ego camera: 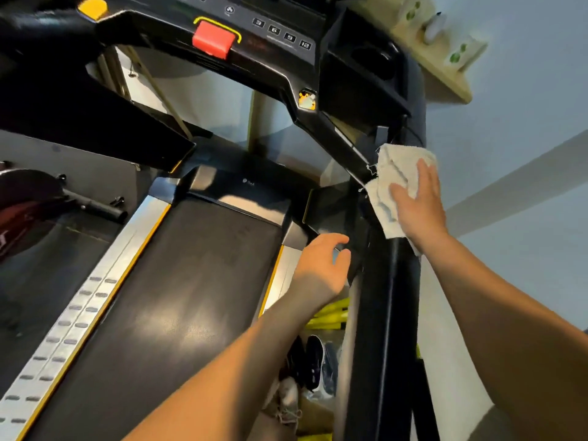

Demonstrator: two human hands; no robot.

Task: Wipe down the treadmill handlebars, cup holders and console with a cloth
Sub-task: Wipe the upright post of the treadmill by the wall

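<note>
One white cloth [389, 176] lies against the right handlebar [393, 281], below the console [273, 63]. Right hand [420, 206]: fingers straight, flat on the cloth, pressing it to the bar. Left hand [319, 268]: fingers loosely spread, holding nothing, just beside the same bar. On the console: one red stop tab [212, 39], four numbered buttons [281, 34], one cup holder [375, 60].

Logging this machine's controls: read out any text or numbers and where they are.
"3": first square key, black plastic treadmill console
"6": second key
"9": third key
Fourth key: two blurred digits
Fan-symbol button: caption unreadable
Black motor cover, small logo: unreadable
</note>
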